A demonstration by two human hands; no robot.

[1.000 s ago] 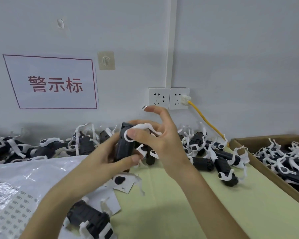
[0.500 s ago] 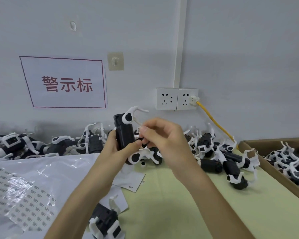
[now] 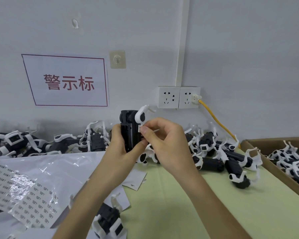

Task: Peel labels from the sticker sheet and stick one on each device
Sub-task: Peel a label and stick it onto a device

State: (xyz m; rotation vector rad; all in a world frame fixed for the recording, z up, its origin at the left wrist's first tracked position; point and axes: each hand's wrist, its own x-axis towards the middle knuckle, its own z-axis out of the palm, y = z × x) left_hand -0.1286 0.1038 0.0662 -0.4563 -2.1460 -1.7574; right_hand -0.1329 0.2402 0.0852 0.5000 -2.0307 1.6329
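My left hand (image 3: 121, 149) grips a black device (image 3: 130, 128) with a white clip, held upright in front of the wall. My right hand (image 3: 162, 140) pinches a small white label (image 3: 139, 128) against the device's right side with thumb and forefinger. The sticker sheet (image 3: 24, 192), covered with rows of small labels under shiny plastic, lies at the lower left. Another black and white device (image 3: 109, 219) lies near the bottom edge under my left forearm.
Heaps of black and white devices (image 3: 214, 152) line the wall behind my hands. A cardboard box (image 3: 273, 169) holding several more stands at the right. A small backing sheet (image 3: 135, 180) lies on the green table (image 3: 179, 204). A yellow cable (image 3: 216, 119) runs from the wall socket.
My right hand brought the label from above the device down onto its right side. My left hand turned the device upright and lifted it slightly.
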